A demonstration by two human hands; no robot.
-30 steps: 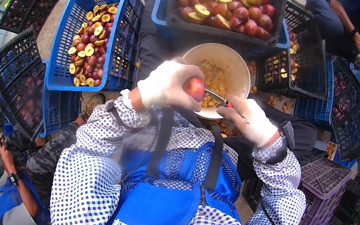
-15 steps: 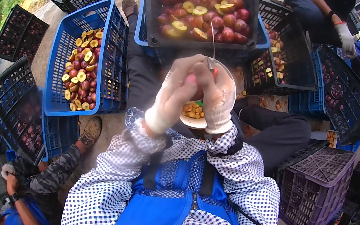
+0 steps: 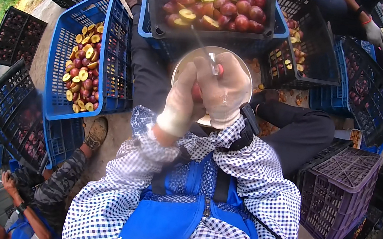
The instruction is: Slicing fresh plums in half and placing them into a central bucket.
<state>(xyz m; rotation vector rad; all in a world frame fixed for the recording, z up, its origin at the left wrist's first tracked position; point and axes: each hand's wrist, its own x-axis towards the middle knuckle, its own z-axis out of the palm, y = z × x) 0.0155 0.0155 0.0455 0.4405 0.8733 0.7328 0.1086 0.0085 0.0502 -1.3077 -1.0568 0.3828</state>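
Note:
Both my hands wear pale gloves and are raised together over a white bowl (image 3: 242, 63). My left hand (image 3: 182, 101) cups a red plum (image 3: 197, 92), mostly hidden between the gloves. My right hand (image 3: 225, 92) grips a red-handled knife (image 3: 206, 52) with its thin blade pointing up and left, close against the plum. A black crate (image 3: 166, 22) full of whole red plums and some yellow halves stands just beyond the bowl.
A blue crate (image 3: 112, 53) of halved plums stands at left, with black crates (image 3: 15, 36) beyond it. Another person's arm (image 3: 50, 187) is at lower left. A purple crate (image 3: 344, 192) sits at right, more crates and a gloved co-worker (image 3: 373, 33) at upper right.
My hands rose from apart over the bowl to pressed together closer to my chest. The plum went from plainly seen in the left hand to mostly hidden; the knife now points upward.

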